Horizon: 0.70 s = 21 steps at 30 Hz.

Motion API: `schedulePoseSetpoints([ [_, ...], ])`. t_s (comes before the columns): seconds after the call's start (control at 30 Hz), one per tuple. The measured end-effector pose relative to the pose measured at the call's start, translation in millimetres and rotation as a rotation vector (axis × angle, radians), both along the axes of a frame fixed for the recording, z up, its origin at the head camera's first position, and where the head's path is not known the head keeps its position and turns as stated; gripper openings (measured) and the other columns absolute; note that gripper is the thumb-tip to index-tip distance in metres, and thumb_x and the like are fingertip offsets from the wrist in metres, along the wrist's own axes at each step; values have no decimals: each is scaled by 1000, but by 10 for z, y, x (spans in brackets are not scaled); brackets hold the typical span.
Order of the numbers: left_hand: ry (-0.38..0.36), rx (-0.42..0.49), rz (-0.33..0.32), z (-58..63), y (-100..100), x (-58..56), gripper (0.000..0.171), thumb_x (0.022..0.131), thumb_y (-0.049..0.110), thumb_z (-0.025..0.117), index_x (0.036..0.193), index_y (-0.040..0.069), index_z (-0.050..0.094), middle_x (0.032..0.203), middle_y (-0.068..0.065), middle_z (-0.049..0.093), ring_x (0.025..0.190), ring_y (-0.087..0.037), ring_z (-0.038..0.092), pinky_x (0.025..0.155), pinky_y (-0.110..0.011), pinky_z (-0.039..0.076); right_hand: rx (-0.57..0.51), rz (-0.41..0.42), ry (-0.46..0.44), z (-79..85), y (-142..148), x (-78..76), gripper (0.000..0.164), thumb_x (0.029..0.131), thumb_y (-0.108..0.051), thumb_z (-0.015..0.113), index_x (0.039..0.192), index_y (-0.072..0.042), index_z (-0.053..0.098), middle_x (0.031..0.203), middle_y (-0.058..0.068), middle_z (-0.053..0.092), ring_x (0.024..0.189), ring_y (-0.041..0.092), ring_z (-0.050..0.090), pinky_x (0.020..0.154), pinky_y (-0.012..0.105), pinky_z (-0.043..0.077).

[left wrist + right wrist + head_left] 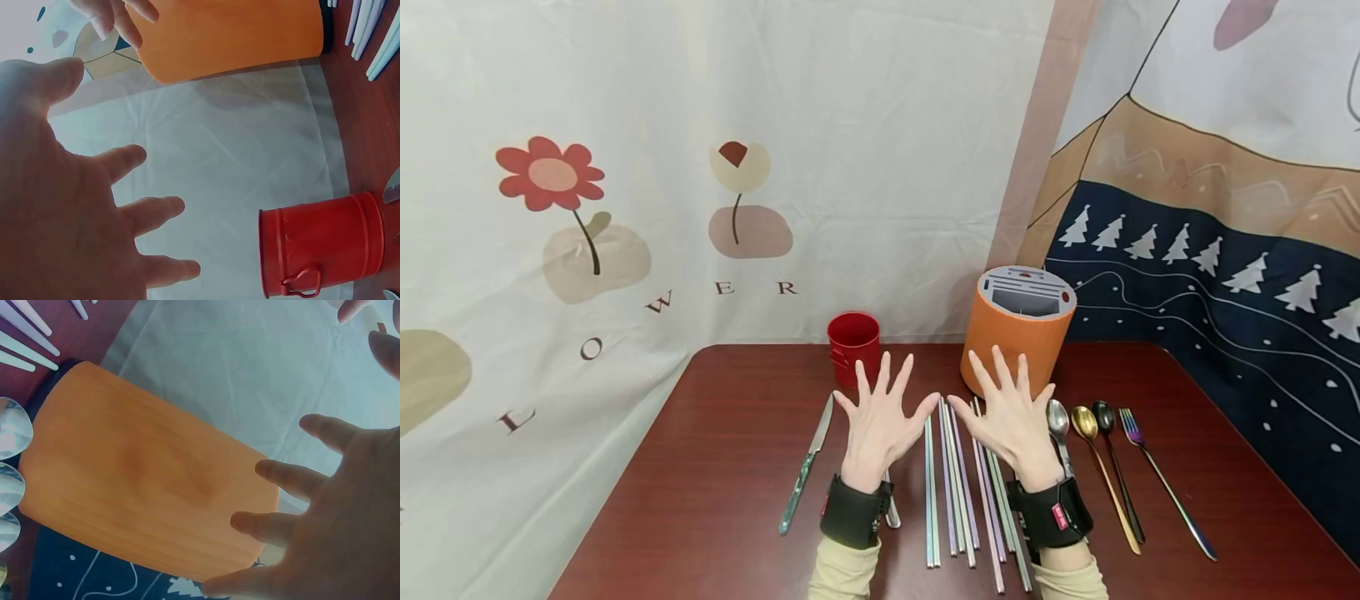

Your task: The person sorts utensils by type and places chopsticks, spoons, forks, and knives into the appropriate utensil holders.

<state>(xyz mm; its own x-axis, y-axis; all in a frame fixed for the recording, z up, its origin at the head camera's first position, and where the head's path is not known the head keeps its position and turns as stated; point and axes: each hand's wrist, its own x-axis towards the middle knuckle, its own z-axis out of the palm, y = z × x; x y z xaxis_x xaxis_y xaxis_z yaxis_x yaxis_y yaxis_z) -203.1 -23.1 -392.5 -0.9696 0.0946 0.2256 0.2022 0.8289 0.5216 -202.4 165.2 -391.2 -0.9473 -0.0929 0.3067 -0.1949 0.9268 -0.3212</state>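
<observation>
I count two hands point(880, 427) point(1011, 427), fingers spread wide over chopsticks point(929, 517) (number unclear), mid-surface point(700, 500). Far edge: one red cup point(848, 358), one orange container point(1015, 332). Left: one knife point(808, 462). Nearest right edge: one fork point(1167, 487).

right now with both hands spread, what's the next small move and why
I'd probably lower the left hand toward the knife: that hand holds nothing, and the knife lies beside it in the head view, green handle nearer the person.
</observation>
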Motion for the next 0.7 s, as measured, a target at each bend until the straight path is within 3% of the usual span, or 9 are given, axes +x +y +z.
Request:
schedulePoseSetpoints([
  [0.2, 11, 33, -14, -15, -24, -40, 66, 90, 58, 45, 149, 29, 32, 155, -9, 32, 144, -45, 20, 107, -72, 20, 1, 36, 141, -37, 3, -40, 65, 88, -40, 63, 143, -11, 43, 145, 21, 43, 134, 45, 37, 107, 68, 26],
  [0.3, 57, 24, -9, -29, -42, -45, 59, 94, 48, 47, 147, 22, 37, 149, -12, 43, 138, -43, 35, 106, -62, 34, -11, 55, 210, -68, -3, -57, 55, 87, -29, 67, 135, -6, 51, 133, 21, 54, 118, 40, 54, 95, 56, 46],
  [0.37, 101, 11, -1, -41, -63, -47, 54, 95, 39, 50, 144, 17, 42, 142, -13, 51, 130, -39, 47, 100, -55, 45, -31, 65, 242, -90, -14, -68, 47, 87, -23, 68, 129, -5, 56, 125, 19, 60, 108, 37, 60, 83, 50, 53],
  [0.43, 154, 6, 8, -53, -91, -48, 48, 95, 32, 54, 139, 12, 49, 132, -14, 59, 117, -35, 57, 89, -49, 53, -47, 75, 268, -115, -26, -81, 40, 87, -20, 68, 124, -5, 60, 118, 17, 63, 99, 35, 63, 73, 47, 55],
  [0.5, 201, 2, 20, -68, -131, -52, 43, 93, 26, 59, 131, 9, 55, 122, -14, 65, 105, -32, 63, 79, -44, 56, -62, 89, 285, -141, -42, -100, 35, 87, -18, 68, 119, -5, 63, 112, 16, 65, 96, 33, 64, 72, 45, 55],
  [0.7, 296, -26, 43, -99, -341, -90, 23, 89, 17, 64, 109, 6, 66, 94, -10, 70, 80, -26, 67, 64, -37, 55, -69, 132, 311, -180, -132, -194, 27, 88, -16, 67, 113, -8, 67, 105, 12, 67, 93, 30, 65, 71, 43, 55],
])
